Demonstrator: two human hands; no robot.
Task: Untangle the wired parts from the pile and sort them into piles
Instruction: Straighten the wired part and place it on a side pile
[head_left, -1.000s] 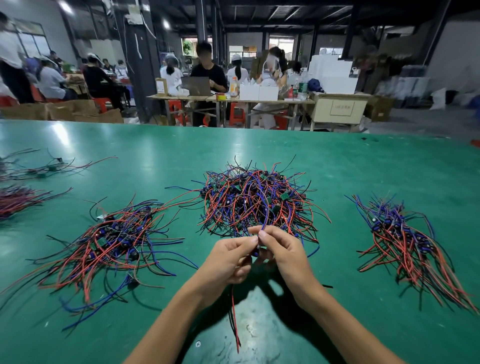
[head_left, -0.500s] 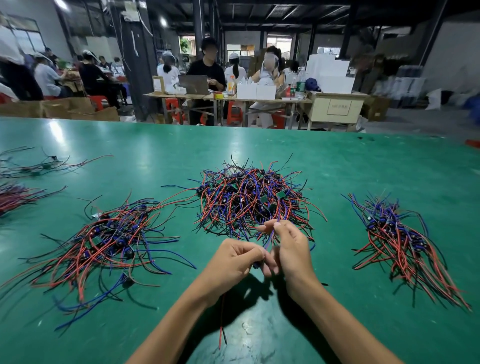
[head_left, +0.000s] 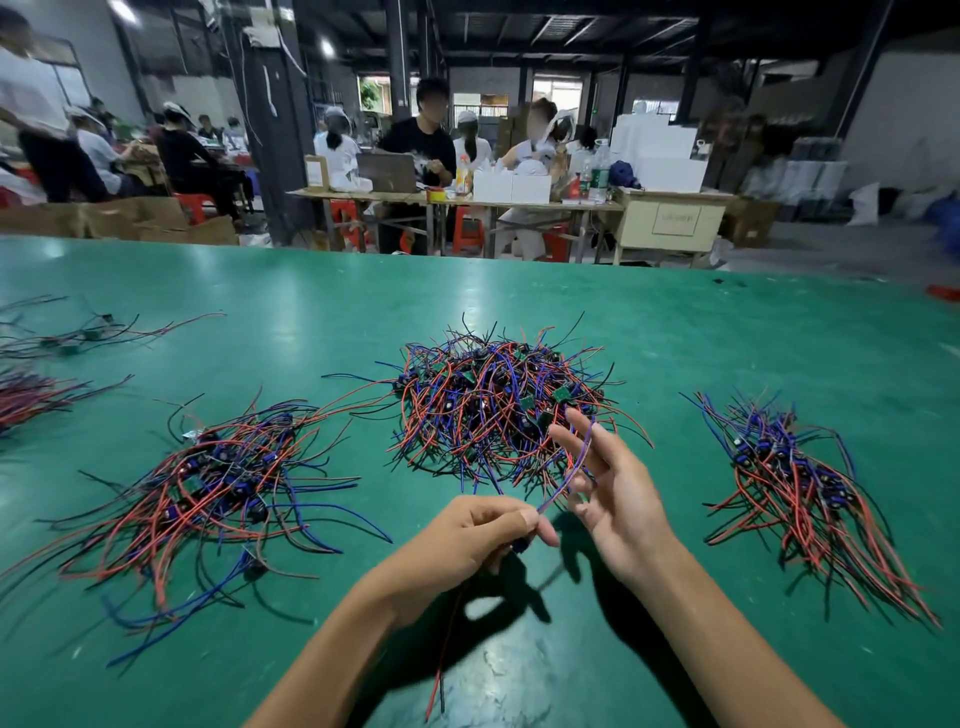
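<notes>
A tangled pile (head_left: 498, 400) of red, blue and black wired parts with small green boards lies in the middle of the green table (head_left: 675, 332). My left hand (head_left: 467, 540) is shut on one wired part (head_left: 563, 480) just in front of that pile; its blue wire rises to the right and its red and black wires hang below my fist. My right hand (head_left: 613, 488) is beside it with fingers spread, the blue wire running across the fingertips. A sorted pile (head_left: 218, 483) lies to the left, another sorted pile (head_left: 800, 488) to the right.
Two smaller wire bundles (head_left: 31, 389) lie at the table's far left edge. Beyond the far edge, several people sit at work tables with white boxes (head_left: 511, 187), cardboard boxes and red stools.
My right hand has let go of the wire end and spread its fingers, moving up and right. My left hand keeps the part, whose blue wire now stretches free towards the right hand.
</notes>
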